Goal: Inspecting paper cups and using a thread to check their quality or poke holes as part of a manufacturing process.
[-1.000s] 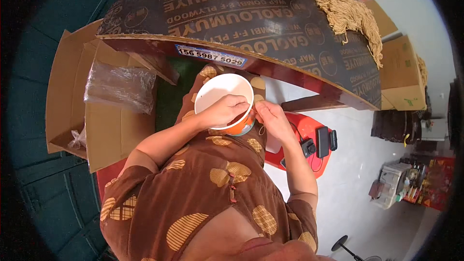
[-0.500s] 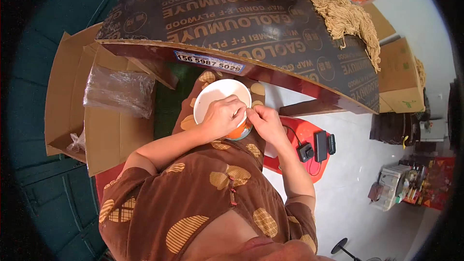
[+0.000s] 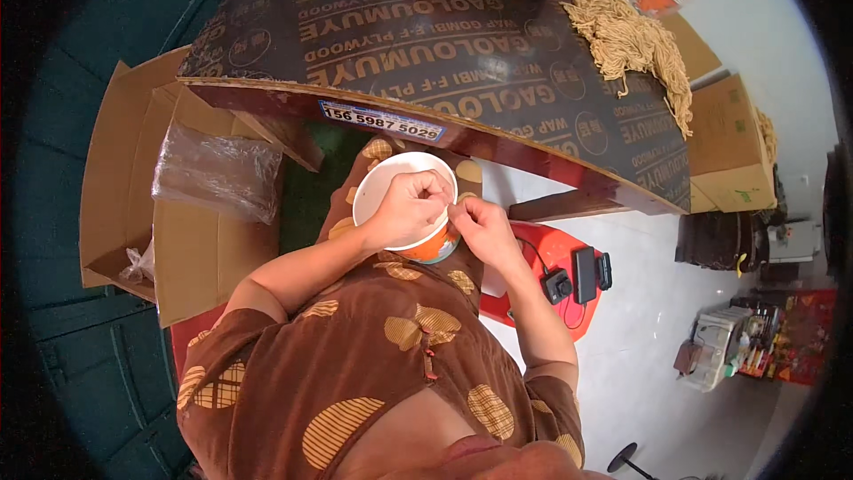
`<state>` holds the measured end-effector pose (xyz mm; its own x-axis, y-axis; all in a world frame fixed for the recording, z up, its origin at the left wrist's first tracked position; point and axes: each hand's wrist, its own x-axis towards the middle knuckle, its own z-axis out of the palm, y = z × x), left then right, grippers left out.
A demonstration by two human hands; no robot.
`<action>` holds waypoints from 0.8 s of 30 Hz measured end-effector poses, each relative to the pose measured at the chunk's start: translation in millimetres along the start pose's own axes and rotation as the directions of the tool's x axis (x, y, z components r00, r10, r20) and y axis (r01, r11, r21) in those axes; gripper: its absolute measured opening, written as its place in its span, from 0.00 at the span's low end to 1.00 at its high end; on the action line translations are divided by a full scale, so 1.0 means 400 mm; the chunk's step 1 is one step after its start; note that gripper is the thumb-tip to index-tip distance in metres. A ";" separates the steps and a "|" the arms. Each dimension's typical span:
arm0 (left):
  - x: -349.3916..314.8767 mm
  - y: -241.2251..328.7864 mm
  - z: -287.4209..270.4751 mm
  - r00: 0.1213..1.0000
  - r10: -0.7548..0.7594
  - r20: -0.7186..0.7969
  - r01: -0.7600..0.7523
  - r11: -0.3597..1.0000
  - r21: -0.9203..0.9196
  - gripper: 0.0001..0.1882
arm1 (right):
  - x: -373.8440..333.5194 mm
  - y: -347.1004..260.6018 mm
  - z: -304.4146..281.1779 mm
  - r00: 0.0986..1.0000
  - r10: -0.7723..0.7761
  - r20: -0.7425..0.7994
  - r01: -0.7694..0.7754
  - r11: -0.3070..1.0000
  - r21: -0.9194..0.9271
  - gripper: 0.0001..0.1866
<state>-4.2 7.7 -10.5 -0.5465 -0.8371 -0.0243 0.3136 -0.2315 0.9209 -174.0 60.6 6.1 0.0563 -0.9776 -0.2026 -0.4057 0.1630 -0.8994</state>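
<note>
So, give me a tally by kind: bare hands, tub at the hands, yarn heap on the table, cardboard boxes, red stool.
Bare hands: 2 (left hand, right hand)
Tub: 1
Yarn heap: 1
Cardboard boxes: 2 (left box, right box)
Red stool: 1
Total: 7

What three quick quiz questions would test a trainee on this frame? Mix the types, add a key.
1. Where does the bundle of tan cord lie?
A) inside the open cardboard box
B) on the right part of the dark tabletop
C) on the floor

2. True or false: the orange-and-white bucket stands on the tabletop.

3. Short answer: which hand reaches over the bucket's open mouth?

Key:
1. B
2. False
3. The left hand; the right hand is at the right side of the rim.
</note>
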 end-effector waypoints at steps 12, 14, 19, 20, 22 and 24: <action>0.021 0.010 0.003 0.991 -0.132 0.038 0.134 0.989 -0.059 0.08 | 0.000 -0.001 -0.024 1.000 -0.005 0.024 0.005 1.000 0.013 0.15; 0.020 0.022 -0.005 0.988 -0.152 0.038 0.154 0.987 -0.036 0.08 | -0.004 -0.046 -0.040 0.999 -0.031 0.027 0.029 0.998 0.057 0.12; 0.036 0.042 0.002 0.960 -0.254 0.119 0.241 0.964 0.111 0.10 | -0.010 -0.059 -0.073 0.999 -0.030 0.017 0.031 0.999 -0.011 0.10; 0.033 0.042 0.005 0.961 -0.238 0.142 0.227 0.970 0.090 0.10 | -0.014 -0.078 -0.076 0.999 -0.017 0.033 0.016 1.000 0.022 0.09; 0.034 0.043 0.013 0.949 -0.279 0.148 0.258 0.955 0.142 0.10 | -0.015 -0.073 -0.074 0.999 -0.009 0.035 0.009 1.000 -0.011 0.10; 0.041 0.036 0.010 0.949 -0.255 0.183 0.233 0.963 0.137 0.10 | -0.012 -0.044 -0.071 0.997 -0.067 0.029 0.066 0.997 0.033 0.10</action>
<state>-11.8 -7.4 3.9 -0.7411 -0.6448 -0.1872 0.0682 -0.3496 0.9344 -193.0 58.4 34.1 0.1098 -0.9822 -0.1526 -0.3703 0.1020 -0.9233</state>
